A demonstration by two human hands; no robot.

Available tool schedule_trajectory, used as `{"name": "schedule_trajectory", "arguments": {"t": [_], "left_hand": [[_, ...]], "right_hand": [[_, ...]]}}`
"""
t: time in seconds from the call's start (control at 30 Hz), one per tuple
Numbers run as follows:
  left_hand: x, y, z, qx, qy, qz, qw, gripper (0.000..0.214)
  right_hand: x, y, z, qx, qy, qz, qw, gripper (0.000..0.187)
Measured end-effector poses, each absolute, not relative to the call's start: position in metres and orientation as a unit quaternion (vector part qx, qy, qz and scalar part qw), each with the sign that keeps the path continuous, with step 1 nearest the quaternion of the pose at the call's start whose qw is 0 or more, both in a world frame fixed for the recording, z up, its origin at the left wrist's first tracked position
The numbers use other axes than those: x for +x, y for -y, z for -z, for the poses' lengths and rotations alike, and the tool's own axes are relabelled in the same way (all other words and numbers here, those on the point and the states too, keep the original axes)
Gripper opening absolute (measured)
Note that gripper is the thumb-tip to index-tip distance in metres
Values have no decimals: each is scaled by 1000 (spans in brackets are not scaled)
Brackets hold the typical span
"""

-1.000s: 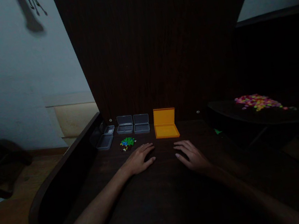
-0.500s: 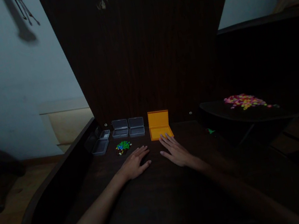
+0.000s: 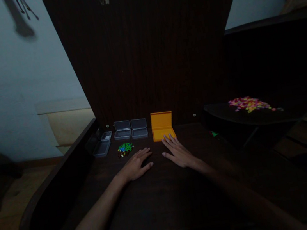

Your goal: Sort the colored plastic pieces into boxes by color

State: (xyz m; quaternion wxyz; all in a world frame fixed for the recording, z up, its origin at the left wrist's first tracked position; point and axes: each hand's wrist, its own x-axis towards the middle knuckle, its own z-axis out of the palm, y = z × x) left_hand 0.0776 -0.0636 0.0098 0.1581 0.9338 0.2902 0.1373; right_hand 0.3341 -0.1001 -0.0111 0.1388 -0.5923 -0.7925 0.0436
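Observation:
My left hand (image 3: 136, 165) lies flat on the dark table (image 3: 154, 206), thumb apart from the fingers, holding nothing. Just beyond it is a small pile of green, blue, yellow and dark pieces (image 3: 125, 148), too small to name. My right hand (image 3: 177, 153) is open, its fingers spread, with the fingertips at the front edge of an open orange box (image 3: 161, 120). Whether they touch the box I cannot tell. The box's lid stands upright at the back. Left of it are two clear plastic cases (image 3: 121, 125) (image 3: 138, 124) with raised lids.
Another clear case (image 3: 102, 148) lies open by the table's left side panel (image 3: 61, 182). On a rounded shelf (image 3: 215, 114) at the right is a heap of pink, yellow and purple pieces (image 3: 249, 103). A green piece (image 3: 214, 133) lies below it. A tall dark panel (image 3: 142, 53) rises behind.
The whole view has shifted slightly, so most things sit a little higher and to the left. Both hands keep nearly the same flat, open pose on the table.

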Motion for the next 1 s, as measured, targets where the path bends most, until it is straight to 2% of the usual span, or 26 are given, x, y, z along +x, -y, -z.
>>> {"name": "schedule_trajectory", "arguments": {"t": [0.17, 0.37, 0.7, 1.0], "left_hand": [[74, 66, -11, 936, -293, -119, 151, 59], [73, 68, -9, 943, -282, -109, 142, 59], [65, 70, -8, 944, -277, -89, 157, 63], [62, 69, -8, 948, -270, -80, 146, 64]], "right_hand": [[340, 113, 12, -566, 808, -32, 161, 70], [356, 141, 11, -537, 828, -92, 132, 63], [361, 160, 1, -534, 829, -135, 100, 63], [359, 161, 1, -537, 827, -125, 110, 64]]}}
